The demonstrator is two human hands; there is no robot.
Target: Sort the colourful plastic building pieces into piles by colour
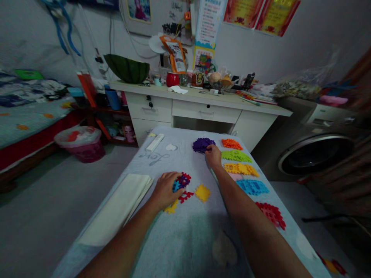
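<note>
My left hand [165, 190] is curled over a small cluster of interlocked plastic pieces [181, 181], blue, purple and red, on the grey cloth-covered table [185, 239]. A loose yellow piece [202, 192], a red piece [185, 197] and another yellow piece [171, 208] lie beside it. My right hand [213, 155] reaches forward, fingers bent, touching the edge of a purple pile [201, 144]. Sorted piles run along the right: orange [231, 144], green [236, 156], yellow [240, 168], blue [252, 187], red [271, 214].
A folded cream cloth [118, 208] lies at the table's left edge, and a white bar-shaped object [155, 142] at the far left. Beyond stand a cluttered white desk [203, 104], a washing machine [315, 154] on the right, a pink bin [81, 143] and a bed on the left.
</note>
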